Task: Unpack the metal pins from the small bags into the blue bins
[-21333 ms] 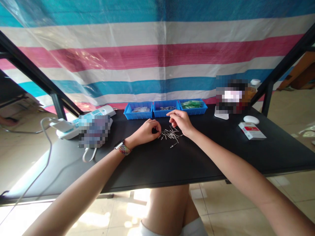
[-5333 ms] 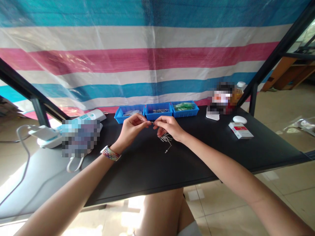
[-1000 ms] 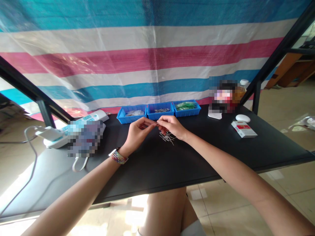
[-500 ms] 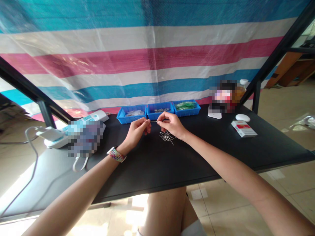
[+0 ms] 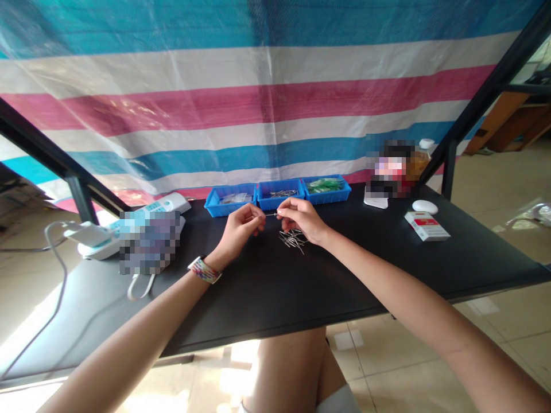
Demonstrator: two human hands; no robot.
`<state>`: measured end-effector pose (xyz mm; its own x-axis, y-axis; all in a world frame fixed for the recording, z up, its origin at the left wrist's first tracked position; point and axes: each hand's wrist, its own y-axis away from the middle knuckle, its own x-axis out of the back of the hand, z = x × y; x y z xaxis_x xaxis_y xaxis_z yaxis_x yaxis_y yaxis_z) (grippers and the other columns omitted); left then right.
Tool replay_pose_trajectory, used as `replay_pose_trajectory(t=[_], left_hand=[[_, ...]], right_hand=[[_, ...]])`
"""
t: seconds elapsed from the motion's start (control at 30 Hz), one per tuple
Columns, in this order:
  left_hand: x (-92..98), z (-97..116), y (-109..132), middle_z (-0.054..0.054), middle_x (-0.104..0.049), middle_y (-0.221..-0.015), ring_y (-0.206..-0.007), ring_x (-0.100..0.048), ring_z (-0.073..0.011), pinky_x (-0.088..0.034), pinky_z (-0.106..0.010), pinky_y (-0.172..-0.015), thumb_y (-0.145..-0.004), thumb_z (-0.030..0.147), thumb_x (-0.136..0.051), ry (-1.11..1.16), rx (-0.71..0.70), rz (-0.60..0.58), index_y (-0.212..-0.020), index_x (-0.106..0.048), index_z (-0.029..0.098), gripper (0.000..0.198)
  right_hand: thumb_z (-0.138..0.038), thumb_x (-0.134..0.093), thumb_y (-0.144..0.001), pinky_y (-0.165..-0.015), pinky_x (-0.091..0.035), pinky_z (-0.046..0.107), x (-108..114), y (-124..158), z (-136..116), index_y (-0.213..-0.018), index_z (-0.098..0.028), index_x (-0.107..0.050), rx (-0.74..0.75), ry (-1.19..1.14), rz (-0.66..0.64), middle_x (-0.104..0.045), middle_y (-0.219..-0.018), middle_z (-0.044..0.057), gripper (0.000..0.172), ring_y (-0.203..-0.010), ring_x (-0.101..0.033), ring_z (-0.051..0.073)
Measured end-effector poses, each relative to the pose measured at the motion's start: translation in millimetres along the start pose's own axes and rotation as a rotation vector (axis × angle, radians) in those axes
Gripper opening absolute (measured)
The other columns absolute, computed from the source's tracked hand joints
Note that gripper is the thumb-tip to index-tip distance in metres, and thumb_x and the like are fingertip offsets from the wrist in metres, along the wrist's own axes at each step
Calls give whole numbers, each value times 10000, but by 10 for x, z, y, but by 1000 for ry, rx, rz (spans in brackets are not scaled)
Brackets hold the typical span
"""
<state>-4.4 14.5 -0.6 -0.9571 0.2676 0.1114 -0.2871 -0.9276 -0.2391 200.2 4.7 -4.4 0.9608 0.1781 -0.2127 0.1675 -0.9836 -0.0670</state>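
Observation:
Both of my hands are raised a little above the black table [image 5: 267, 287], fingertips facing each other. My left hand [image 5: 241, 228] is pinched shut near one end of a thin metal pin [image 5: 271, 214]. My right hand [image 5: 301, 218] pinches the pin's other end. Below my right hand a small pile of metal pins [image 5: 293, 241] lies on the table. What my left fingertips hold is too small to make out.
Three blue trays [image 5: 278, 195] stand in a row at the table's back edge: clear bits, metal pins, green parts. A white device with a cable [image 5: 99, 238] lies at the left. A red-and-white box [image 5: 426, 225] and a white mouse [image 5: 424, 206] lie at the right.
Over the last second my hands have drawn slightly apart, so the pin now shows between the fingertips. The pile on the table looks smaller than 21 seconds ago.

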Motion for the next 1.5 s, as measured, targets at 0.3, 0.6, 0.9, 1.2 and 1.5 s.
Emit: replay_pose_trajectory(t=[0.3,0.6,0.9,1.2,1.5], left_hand=[[14,-19,5,-22,-645,-715,-631,-600,-145,-435,-244,-551,-868,493,-713,26,102,-27,-794,-657,179,327],[0,-33,-9,-13,-638,-676,-605,-570,-127,-438,-244,-566,-833,577,-809,-9,66,-21,-766,-650,173,439],[6,-52,-14,-10,-647,-688,-606,-570,-123,-424,-239,-561,-814,556,-857,-30,27,26,-843,-703,163,423],[2,-76,-15,1,-652,-728,-630,-614,-143,-443,-244,-564,-865,474,-765,-42,33,-7,-932,-650,185,318],[-20,-169,51,-69,-718,-1041,-901,-670,-209,-555,-354,-846,-885,268,-681,-624,-302,-326,-1020,-785,214,178]], right_hand=[[-298,-871,-635,-505,-554,212,-11,-14,19,-835,-185,-678,75,1,32,-681,-795,-35,300,-550,-608,77],[-260,-842,-648,-496,-549,209,-14,-9,24,-841,-184,-691,87,19,36,-693,-829,-25,256,-554,-613,79],[-317,-800,-727,-449,-507,191,27,-9,-22,-849,-186,-694,-44,28,41,-675,-775,-14,209,-539,-596,85],[-265,-847,-660,-483,-535,202,16,-13,14,-781,-189,-670,17,-34,1,-631,-656,-52,227,-545,-607,100],[-238,-704,-794,-382,-422,199,173,-145,-45,-1125,-178,-743,67,15,300,-767,-774,-7,338,-407,-537,74]])
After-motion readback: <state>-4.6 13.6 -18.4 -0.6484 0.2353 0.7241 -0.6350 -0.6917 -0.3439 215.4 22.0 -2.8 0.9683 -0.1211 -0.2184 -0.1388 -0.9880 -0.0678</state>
